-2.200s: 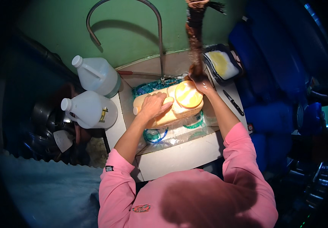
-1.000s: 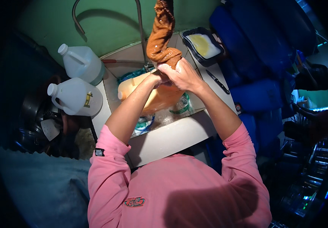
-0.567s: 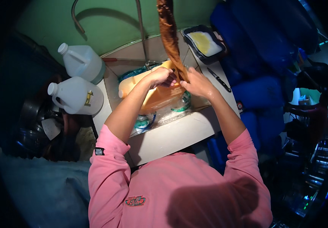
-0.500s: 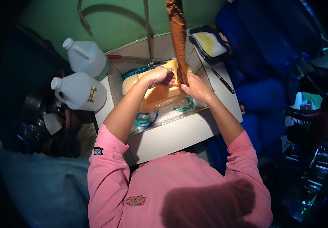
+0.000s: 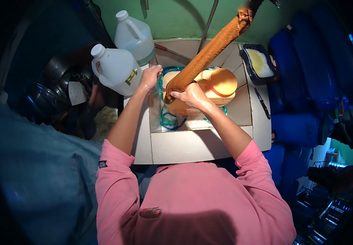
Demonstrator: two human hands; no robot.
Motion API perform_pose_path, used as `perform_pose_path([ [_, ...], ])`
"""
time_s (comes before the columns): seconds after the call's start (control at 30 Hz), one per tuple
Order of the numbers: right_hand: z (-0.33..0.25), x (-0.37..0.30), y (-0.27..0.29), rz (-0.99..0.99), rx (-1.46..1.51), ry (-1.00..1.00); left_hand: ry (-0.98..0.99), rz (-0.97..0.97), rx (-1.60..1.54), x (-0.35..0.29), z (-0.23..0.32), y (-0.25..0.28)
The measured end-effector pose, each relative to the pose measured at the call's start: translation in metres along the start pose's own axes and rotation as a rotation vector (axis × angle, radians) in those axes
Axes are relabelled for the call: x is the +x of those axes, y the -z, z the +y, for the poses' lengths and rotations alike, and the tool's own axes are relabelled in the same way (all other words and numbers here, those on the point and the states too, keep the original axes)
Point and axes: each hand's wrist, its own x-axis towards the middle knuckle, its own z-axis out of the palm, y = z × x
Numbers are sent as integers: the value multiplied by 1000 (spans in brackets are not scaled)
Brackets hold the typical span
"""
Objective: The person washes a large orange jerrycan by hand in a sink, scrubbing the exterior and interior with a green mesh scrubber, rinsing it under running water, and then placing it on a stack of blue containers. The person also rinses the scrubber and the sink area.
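Note:
A long brown cloth-like sleeve (image 5: 209, 51) slants down from the upper right into the tiled basin (image 5: 242, 108). Its lower end is in my right hand (image 5: 193, 98), fingers wrapped round it, above a pale orange plastic container (image 5: 215, 97). A round orange disc-shaped piece (image 5: 224, 81) shows at the container's right end. My left hand (image 5: 150, 79) is at the basin's left side, beside a white jug, its fingers curled in; whatever they may hold is hidden. Green-blue coiled strands (image 5: 169, 119) lie in the basin below the container.
Two translucent jugs (image 5: 117, 71) stand on the left ledge. On the right ledge are a black tray with a yellow-and-white sponge (image 5: 259, 63) and a black-handled knife (image 5: 263, 104). Dark pots (image 5: 56, 75) crowd the left; blue drums (image 5: 297, 106) line the right.
My left hand has moved left, from over the container to the basin's side. The sleeve's lower end has swung left with my right hand. The view has shifted; the round orange piece now shows.

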Motion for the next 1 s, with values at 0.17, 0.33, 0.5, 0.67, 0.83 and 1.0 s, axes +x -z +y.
perform_pose_path([
  [0.17,8,2,-3,19,14,-6,120,57,100,-6,-46,-6],
  [0.33,34,-17,15,93,-47,6,203,6,-52,-13,-64,-32],
  [0.5,78,-58,64,276,-241,-257,102,64,120,-17,-59,-50],
  [0.67,125,-72,127,738,-398,-212,-7,206,22,-15,-69,-61],
  [0.83,129,-9,169,320,-169,-535,-134,318,89,-16,-91,-68],
  [1.0,128,83,139,-195,85,-684,-145,326,106,-25,-93,-73],
])
